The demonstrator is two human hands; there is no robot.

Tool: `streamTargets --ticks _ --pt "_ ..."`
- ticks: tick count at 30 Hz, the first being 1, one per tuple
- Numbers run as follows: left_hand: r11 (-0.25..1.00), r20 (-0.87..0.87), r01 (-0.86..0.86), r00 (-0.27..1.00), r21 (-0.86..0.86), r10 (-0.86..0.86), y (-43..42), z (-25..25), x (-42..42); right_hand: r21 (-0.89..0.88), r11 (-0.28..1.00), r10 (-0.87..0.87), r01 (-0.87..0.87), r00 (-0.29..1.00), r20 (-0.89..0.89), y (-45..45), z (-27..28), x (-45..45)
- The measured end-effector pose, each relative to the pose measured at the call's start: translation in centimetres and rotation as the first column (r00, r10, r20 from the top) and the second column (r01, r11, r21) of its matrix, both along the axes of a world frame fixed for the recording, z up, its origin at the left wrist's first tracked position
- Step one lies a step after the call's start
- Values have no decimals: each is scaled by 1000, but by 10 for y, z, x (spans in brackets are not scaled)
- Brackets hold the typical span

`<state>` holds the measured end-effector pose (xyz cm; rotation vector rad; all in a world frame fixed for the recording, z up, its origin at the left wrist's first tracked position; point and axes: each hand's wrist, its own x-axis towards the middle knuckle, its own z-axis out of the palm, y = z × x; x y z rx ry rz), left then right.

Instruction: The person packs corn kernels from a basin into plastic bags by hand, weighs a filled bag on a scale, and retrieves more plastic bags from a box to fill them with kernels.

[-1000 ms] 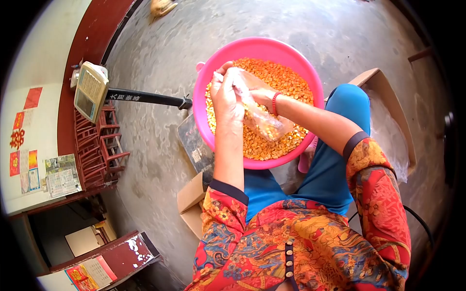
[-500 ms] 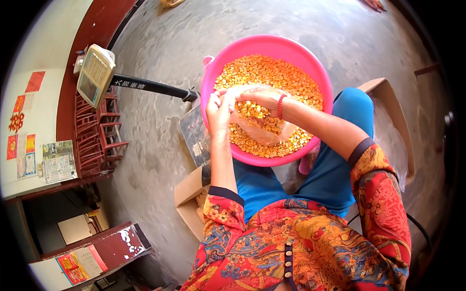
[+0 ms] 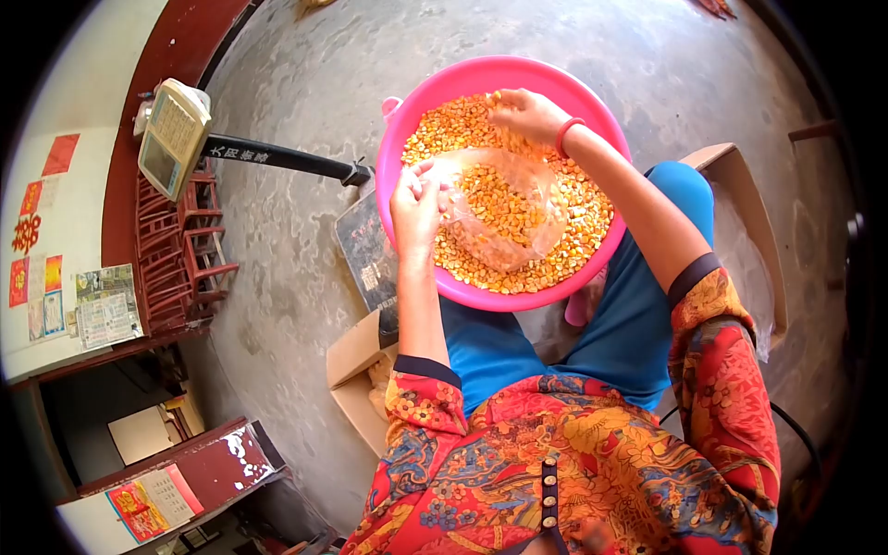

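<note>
Since the earlier frame, the right hand has moved from the mouth of the plastic bag toward the far side of the pink basin. Its grip is half curled over the corn kernels; I cannot tell whether it holds any. The left hand has its grip closed on the bag's edge. The bag lies inside the basin, on the kernels, beside 1 scale platform.

Over the corn beyond the plastic bag, I have open room. The bag blocks the middle, my left hand the left; the basin's rim rises all around. Outside stand the scale's pole, left, and my knee, right.
</note>
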<state>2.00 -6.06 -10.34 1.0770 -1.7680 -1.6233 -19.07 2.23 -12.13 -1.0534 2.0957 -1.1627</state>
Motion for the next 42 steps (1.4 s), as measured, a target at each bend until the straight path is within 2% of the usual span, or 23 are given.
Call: streamTargets --ticks 1,2,3,4,5,7,8,9,11,12,13,15,17,19,21,23,25,26,28,32,37,39,42 --pt "1000 0 1 1000 -2 -1 0 5 1 -2 1000 -1 1 1000 0 3 -3 0" --pt "1000 13 20 1000 -20 -20 -1 9 4 -16 999 36 -43 947 -320 7 -8 -1" --pt "999 27 39 999 -37 -38 -2 13 6 -15 996 63 -91 792 -607 9 -11 0" --pt "998 75 47 996 -35 -44 -1 23 8 157 973 227 -170 832 -506 13 11 0" --pt "998 75 43 996 -37 -40 0 30 9 156 972 229 -174 832 -506 18 31 0" --pt "995 129 22 992 -102 -9 1 40 15 585 745 573 -322 757 -314 27 61 4" --pt "993 123 21 992 -113 -7 -2 42 19 646 651 579 -399 811 -83 31 62 2" --pt "993 122 22 993 -112 -8 -1 48 21 646 651 578 -398 812 -83 37 60 2" --pt "987 157 12 988 -161 13 1 64 23 614 514 664 -598 731 157 47 56 3" --pt "983 145 24 989 -180 2 0 69 24 585 482 705 -652 685 184 47 54 4" --pt "983 146 23 989 -180 4 1 75 25 584 481 706 -654 684 185 47 54 5" --pt "980 113 54 993 -192 -33 6 88 25 94 666 681 -740 654 328 47 58 4" --pt "980 100 74 993 -187 -56 12 100 24 -109 751 643 -651 683 345 46 67 3" --pt "989 -7 102 995 -105 -103 21 115 21 -333 765 643 -551 620 449 39 68 9" --pt "986 -40 131 990 -104 -136 24 120 20 -420 806 589 -417 638 496 31 69 18" --pt "985 71 141 988 -99 -134 19 111 18 -416 805 590 -422 644 487 28 70 16" --pt "985 107 160 983 -67 -152 18 100 15 -582 717 684 -385 549 480 27 73 17" --pt "986 129 168 978 -19 -164 22 93 12 -594 703 699 -391 534 476 28 76 15" --pt "975 167 214 961 67 -222 30 80 9 -502 778 606 -379 662 440 26 68 11" --pt "947 294 322 904 15 -312 49 67 -7 -333 863 499 -380 745 442 28 59 5" --pt "981 63 176 983 -76 -172 45 57 -8 -243 899 431 -365 837 337 27 46 -2" --pt "999 -224 36 974 28 -29 38 75 -7 -193 918 392 -346 867 308 25 43 -4" --pt "994 -311 75 949 75 -48 31 105 2 -146 940 336 -308 908 248 21 37 -8"
